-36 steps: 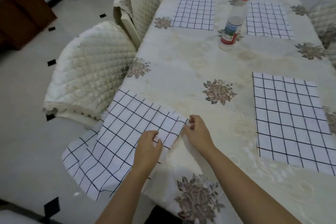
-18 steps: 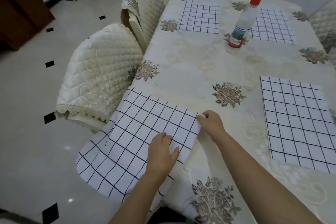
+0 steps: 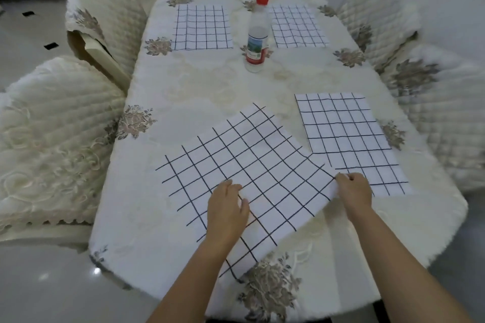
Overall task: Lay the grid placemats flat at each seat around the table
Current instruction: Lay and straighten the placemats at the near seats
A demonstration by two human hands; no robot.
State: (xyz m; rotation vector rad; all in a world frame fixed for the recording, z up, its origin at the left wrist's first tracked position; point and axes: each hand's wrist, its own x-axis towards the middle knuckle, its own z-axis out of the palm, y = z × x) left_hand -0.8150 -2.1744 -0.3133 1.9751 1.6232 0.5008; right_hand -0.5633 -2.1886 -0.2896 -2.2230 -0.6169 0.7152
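Note:
A white placemat with a black grid (image 3: 252,165) lies skewed on the near middle of the table (image 3: 147,238), its right corner over the edge of a second placemat (image 3: 346,136) at the near right seat. My left hand (image 3: 227,208) grips its near edge. My right hand (image 3: 354,193) pinches its right corner. Two more grid placemats lie flat at the far left (image 3: 202,26) and far right (image 3: 298,26) seats.
A clear plastic bottle with a red cap (image 3: 257,34) stands upright between the far placemats. Quilted cream chairs stand close along the left side (image 3: 52,134) (image 3: 105,21) and the right side (image 3: 443,113) (image 3: 380,13). The floral tablecloth hangs over the near edge.
Both hands have pulled the placemat from hanging off the table's left edge up onto the tabletop and to the right. The view has swung to face the table.

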